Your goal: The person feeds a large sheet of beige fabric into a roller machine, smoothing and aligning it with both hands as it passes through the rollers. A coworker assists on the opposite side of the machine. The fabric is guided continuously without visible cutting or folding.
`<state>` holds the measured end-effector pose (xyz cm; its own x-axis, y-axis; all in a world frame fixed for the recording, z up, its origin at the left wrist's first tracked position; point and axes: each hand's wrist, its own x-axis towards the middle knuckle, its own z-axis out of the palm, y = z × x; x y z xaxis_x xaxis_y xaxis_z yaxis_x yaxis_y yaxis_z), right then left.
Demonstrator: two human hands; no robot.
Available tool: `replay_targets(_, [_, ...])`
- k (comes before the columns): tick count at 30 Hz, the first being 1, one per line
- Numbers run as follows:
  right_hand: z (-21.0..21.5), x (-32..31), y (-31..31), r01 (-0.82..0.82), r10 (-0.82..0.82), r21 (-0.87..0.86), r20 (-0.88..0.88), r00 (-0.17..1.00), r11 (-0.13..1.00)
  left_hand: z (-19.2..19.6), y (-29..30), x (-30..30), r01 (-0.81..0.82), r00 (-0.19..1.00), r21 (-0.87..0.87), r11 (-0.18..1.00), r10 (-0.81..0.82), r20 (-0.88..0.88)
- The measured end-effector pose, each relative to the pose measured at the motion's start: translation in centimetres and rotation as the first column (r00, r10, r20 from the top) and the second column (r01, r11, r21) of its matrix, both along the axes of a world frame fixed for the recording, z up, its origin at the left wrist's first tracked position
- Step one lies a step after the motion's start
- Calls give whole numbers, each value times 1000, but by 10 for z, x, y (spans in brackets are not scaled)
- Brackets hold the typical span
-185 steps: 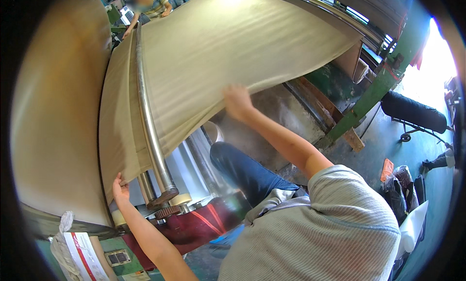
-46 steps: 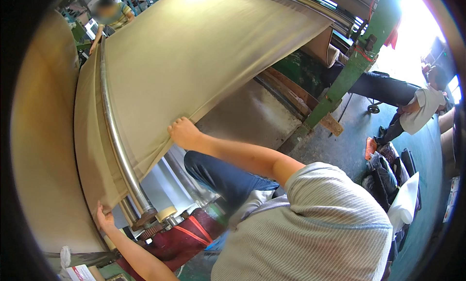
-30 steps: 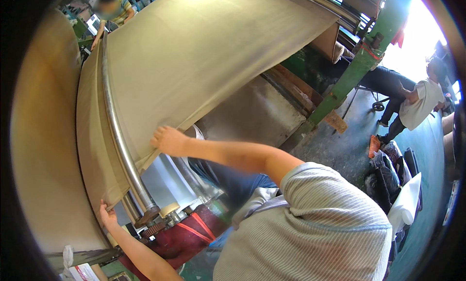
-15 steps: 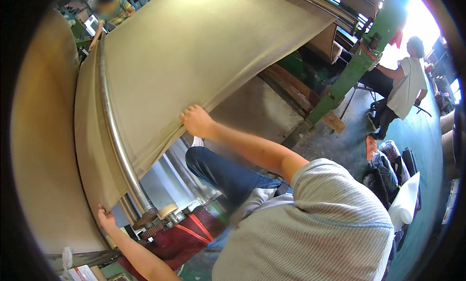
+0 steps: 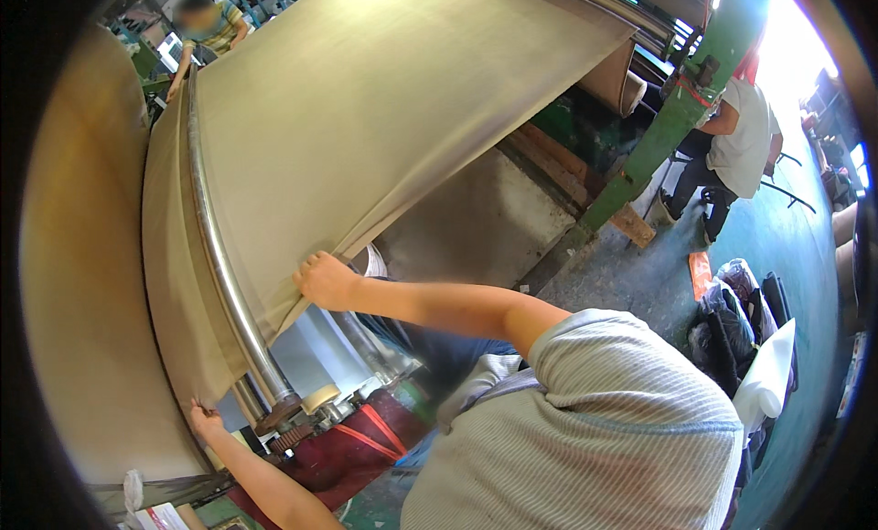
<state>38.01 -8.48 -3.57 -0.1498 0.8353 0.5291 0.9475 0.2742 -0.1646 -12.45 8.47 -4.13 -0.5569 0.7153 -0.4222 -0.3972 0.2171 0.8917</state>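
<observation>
Gripping the near edge of a wide beige cloth [image 5: 366, 118] in the head view, with the right hand [image 5: 327, 281] closed into a loose fist, fingers bent over the fabric. Reaching down to the lower left corner of the same cloth with the left hand [image 5: 208, 424], bent at the fingers and touching at the fingertips, too small in view to tell how firm a hold. Spread in one broad sheet from the hands up toward the metal rails [image 5: 613, 9] at the top, and crossed near its left side by a long shiny bar [image 5: 219, 274]. Bordered at far left by a large tan curved surface [image 5: 91, 283]. Clustered around the near end of the bar: a toothed gear [image 5: 291, 436], a cream-coloured wheel [image 5: 320, 399] and, just below, a dark red covering [image 5: 320, 466] with bright red straps [image 5: 375, 429]. Visible at upper left, across the cloth: a co-worker in a striped top [image 5: 219, 38], with one arm stretched toward the far end of the bar. Seen at right, beyond a slanting green post [image 5: 640, 169]: another person in a pale shirt [image 5: 745, 132], dark bundles [image 5: 722, 333] and a white roll [image 5: 768, 374] on the floor
</observation>
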Motion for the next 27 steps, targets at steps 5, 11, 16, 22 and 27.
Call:
replay_targets(5, [7,-32,6,-78,82,112,-36,996,991,-8,4,-42,-128,990,-7,992,128,-67])
replay_targets(11, [12,-7,6,-198,204,156,-24,979,968,1,3,42,330,942,47,943,-332,40])
replay_targets(16, [19,66,9,-2,1,106,4,1000,994,-6,0,-46,105,990,-36,994,-108,-88])
replay_targets(22, [-3,138,-34,257,-257,13,-27,966,966,8,-5,45,448,891,-27,894,-449,-70])
replay_targets(27, [-6,90,-33,102,-103,-27,-65,993,994,-3,-4,-8,223,975,17,975,-222,-19])
